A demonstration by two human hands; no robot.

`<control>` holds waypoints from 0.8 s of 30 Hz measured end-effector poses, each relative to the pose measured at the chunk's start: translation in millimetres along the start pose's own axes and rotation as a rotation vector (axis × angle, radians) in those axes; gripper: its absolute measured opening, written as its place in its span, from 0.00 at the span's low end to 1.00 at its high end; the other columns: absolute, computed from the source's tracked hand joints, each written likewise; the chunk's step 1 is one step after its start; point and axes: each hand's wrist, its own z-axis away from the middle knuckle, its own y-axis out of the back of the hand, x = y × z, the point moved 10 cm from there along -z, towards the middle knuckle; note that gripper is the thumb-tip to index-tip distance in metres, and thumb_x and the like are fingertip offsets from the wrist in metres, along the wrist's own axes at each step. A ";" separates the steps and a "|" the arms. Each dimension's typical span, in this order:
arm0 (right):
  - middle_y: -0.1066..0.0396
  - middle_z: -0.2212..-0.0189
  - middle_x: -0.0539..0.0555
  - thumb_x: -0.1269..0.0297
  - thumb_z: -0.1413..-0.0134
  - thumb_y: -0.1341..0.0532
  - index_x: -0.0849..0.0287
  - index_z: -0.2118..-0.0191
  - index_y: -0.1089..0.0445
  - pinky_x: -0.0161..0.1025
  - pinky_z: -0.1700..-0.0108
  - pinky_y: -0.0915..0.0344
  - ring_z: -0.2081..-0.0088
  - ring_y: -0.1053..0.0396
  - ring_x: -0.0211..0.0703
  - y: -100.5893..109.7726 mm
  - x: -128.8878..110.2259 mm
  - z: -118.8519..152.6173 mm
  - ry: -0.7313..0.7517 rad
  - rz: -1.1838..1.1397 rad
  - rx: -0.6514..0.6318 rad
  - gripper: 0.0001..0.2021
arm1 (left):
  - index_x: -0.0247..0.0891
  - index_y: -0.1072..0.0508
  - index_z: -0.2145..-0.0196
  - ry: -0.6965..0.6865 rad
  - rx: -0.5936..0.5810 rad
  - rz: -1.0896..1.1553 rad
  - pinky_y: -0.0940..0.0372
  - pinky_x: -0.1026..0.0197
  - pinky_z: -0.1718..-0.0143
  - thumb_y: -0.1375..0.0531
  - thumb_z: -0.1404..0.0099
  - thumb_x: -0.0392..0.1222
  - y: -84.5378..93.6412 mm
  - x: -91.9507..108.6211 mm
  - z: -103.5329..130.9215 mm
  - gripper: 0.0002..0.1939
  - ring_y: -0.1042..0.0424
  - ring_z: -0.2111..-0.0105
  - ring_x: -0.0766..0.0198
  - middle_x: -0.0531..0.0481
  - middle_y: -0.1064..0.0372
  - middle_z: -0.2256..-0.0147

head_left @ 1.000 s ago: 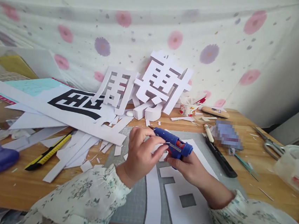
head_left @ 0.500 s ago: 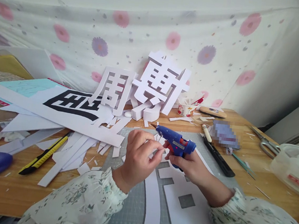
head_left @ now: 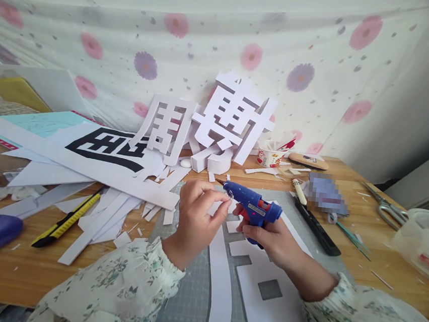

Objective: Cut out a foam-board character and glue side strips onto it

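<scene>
A blue glue gun (head_left: 253, 205) is gripped in my right hand (head_left: 271, 237), its nozzle pointing left. Close to the nozzle, my left hand (head_left: 197, 215) has its thumb and forefinger pinched together, with a small clear strand (head_left: 230, 195) at the fingertips. Below both hands, a white cut-out board (head_left: 249, 296) with square openings and a long white strip (head_left: 219, 288) lie on the grey cutting mat (head_left: 186, 300).
White raised characters (head_left: 234, 115) lean against the curtain. Paper scraps and a yellow cutter (head_left: 66, 220) are at left. A black cutter (head_left: 316, 226), scissors (head_left: 384, 208), a paper cup (head_left: 270, 156) and a clear tub (head_left: 422, 242) stand or lie at right.
The view has shifted slightly. My left fingertips are a little further from the glue gun's body, and the clear strand now shows more plainly at them. My right hand keeps its grip.
</scene>
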 end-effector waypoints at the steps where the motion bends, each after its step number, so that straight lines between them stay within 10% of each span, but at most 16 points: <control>1: 0.29 0.63 0.52 0.62 0.56 0.33 0.55 0.59 0.30 0.40 0.66 0.36 0.70 0.34 0.39 -1.1 -0.2 0.5 0.003 0.003 0.002 0.15 | 0.41 0.27 0.68 -0.021 0.006 -0.025 0.35 0.55 0.63 0.36 0.38 0.30 0.1 2.1 -0.1 0.07 0.33 0.66 0.61 0.53 0.34 0.69; 24: 0.31 0.62 0.53 0.64 0.54 0.36 0.56 0.57 0.31 0.40 0.66 0.36 0.68 0.34 0.40 -8.9 3.4 4.4 0.044 0.073 0.018 0.15 | 0.42 0.27 0.66 -0.242 -0.005 -0.238 0.38 0.52 0.61 0.36 0.39 0.30 -0.2 20.1 2.8 0.08 0.32 0.66 0.58 0.52 0.29 0.70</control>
